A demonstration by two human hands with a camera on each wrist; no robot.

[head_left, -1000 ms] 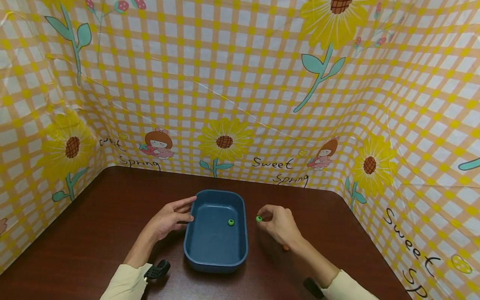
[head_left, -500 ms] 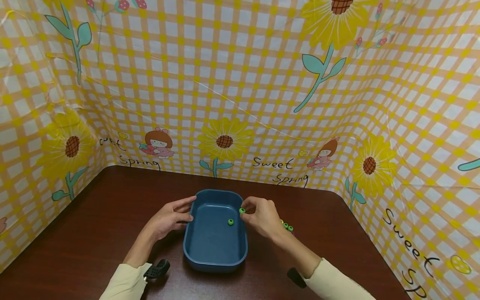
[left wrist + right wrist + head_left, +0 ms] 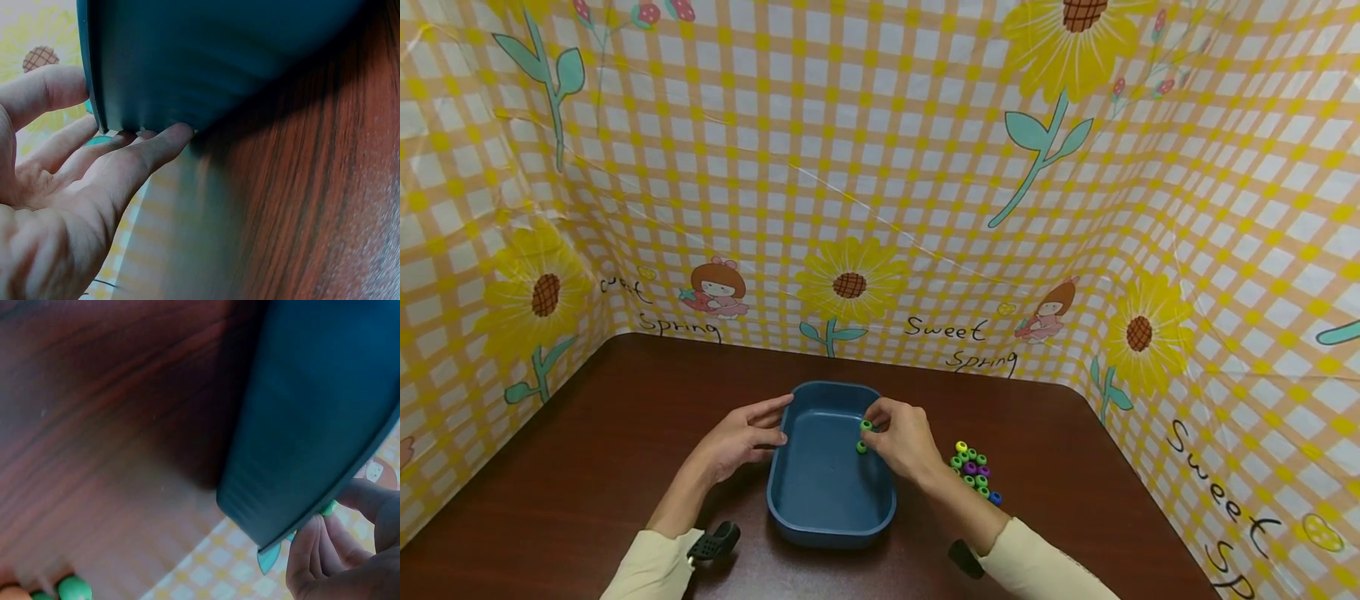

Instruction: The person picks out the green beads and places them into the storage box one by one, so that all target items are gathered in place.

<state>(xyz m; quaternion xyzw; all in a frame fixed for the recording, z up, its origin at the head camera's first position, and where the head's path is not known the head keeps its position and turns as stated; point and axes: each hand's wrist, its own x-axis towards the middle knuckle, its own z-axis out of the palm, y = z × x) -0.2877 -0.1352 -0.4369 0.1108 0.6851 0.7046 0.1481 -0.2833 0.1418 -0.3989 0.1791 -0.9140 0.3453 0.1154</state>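
Observation:
A blue rectangular bin (image 3: 829,500) stands on the dark table. My left hand (image 3: 735,442) rests against its left side, the fairly straight fingers touching the rim and outer wall; the left wrist view shows the fingertips (image 3: 178,132) on the wall. Over the bin's right rim reaches my right hand (image 3: 904,440), pinching a green bead (image 3: 867,426) between thumb and fingers. In the right wrist view that bead (image 3: 327,508) is mostly hidden by the fingers and rim. Another green bead (image 3: 861,447) lies on the bin floor, just below the held one.
Right of the bin lies a cluster of several beads, among them yellow (image 3: 961,447), purple (image 3: 970,468), green (image 3: 981,481) and blue (image 3: 996,498); my right forearm covers part of it. A checked cloth (image 3: 760,167) with sunflowers walls the table's back and sides.
My right hand has moved left with the green bead, from beside the bin to over its right rim. More of the bead cluster now shows. The left hand stays put.

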